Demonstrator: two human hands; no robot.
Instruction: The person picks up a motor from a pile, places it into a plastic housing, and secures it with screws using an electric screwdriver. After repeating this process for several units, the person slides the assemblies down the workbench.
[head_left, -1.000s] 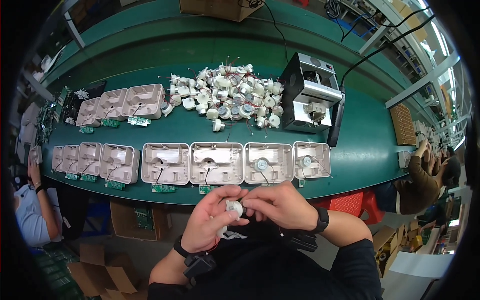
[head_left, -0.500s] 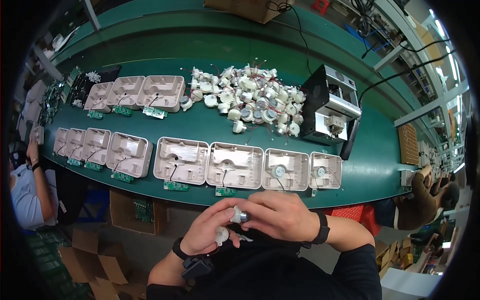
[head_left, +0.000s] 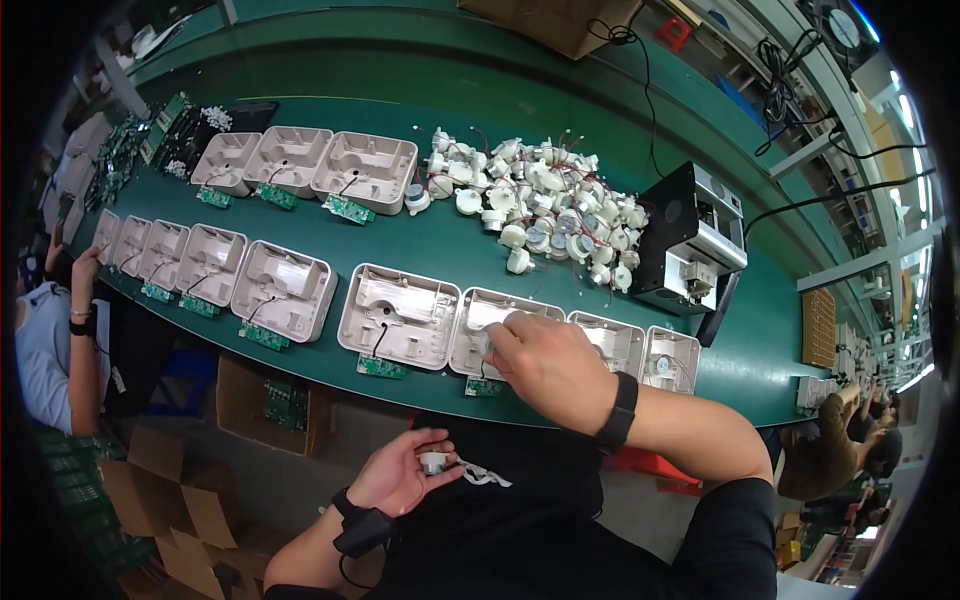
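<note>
White motor (head_left: 434, 462), small and round, lies in the upturned left hand (head_left: 392, 474), whose fingers curl loosely about it; beyond that hand, a pale open housing (head_left: 412, 316) stands on the green table (head_left: 440, 250), a circuit board (head_left: 382, 368) just off its near edge; to the right, the right hand (head_left: 553, 368) reaches palm down into the next housing (head_left: 482, 308), fingertips bent inward, though I cannot tell whether they pinch anything; beyond the right hand lies a heap of white motors (head_left: 545, 210) with thin red wires; rightward of that hand stand two more housings (head_left: 625, 342); farther off is a black-and-silver machine (head_left: 672, 215).
</note>
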